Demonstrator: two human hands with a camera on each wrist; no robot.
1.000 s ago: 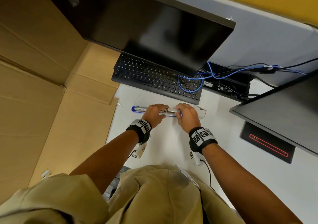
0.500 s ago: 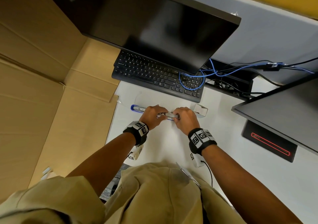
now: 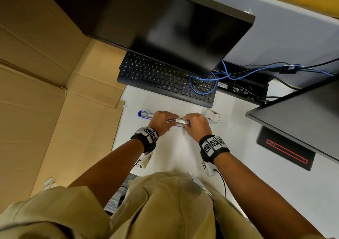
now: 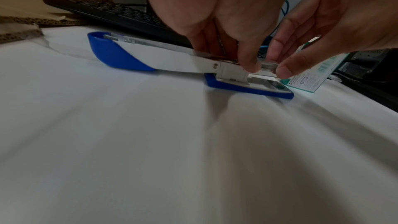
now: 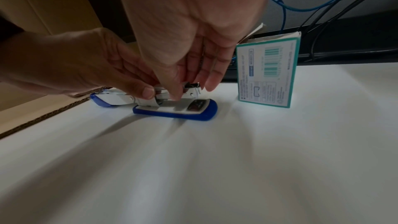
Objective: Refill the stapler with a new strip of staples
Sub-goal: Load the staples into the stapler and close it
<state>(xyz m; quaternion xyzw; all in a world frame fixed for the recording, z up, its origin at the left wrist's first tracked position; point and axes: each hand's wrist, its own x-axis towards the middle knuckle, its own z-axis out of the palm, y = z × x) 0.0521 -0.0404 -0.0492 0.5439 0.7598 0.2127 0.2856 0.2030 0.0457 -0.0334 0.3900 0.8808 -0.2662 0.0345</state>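
Office workstation: dark monitor (image 3: 165, 27) over black keyboard (image 3: 165, 79) on white desk (image 3: 256, 174), second screen (image 3: 302, 117) at right, blue network cable (image 3: 238, 71) tangled behind, grey partition (image 3: 293, 35), flattened cardboard (image 3: 36, 92) alongside.

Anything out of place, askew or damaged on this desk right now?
One oddity: a blue cable loops across the right end of the keyboard. The stapler lies opened flat for loading, both hands at its magazine; the staple box stands upright with its flap open. No damage visible.

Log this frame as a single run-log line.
stapler lid open on desk | left hand steadies magazine | right hand pinches staple strip into magazine | staple box upright nearby
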